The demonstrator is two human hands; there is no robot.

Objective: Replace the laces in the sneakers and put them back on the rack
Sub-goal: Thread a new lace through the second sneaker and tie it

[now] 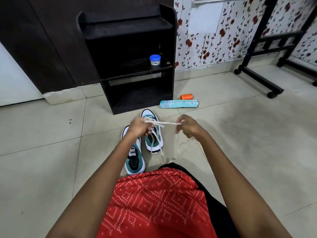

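Two white-and-teal sneakers stand on the tiled floor in front of the black rack (164,48). The right sneaker (155,143) lies further from me, the left sneaker (134,160) nearer. My left hand (138,127) hovers above the right sneaker and grips a bunch of white lace (164,123). That lace runs taut to my right hand (187,127), which pinches its other part. Loose lace hangs down from both hands to the floor beside the right sneaker's heel.
A small jar with a blue lid (155,59) stands on the rack's middle shelf. On the floor right of the rack lie a pale turquoise bottle (179,103) and an orange cap (186,96). A black wheeled frame (260,78) stands at right. My red-patterned clothing (157,203) fills the foreground.
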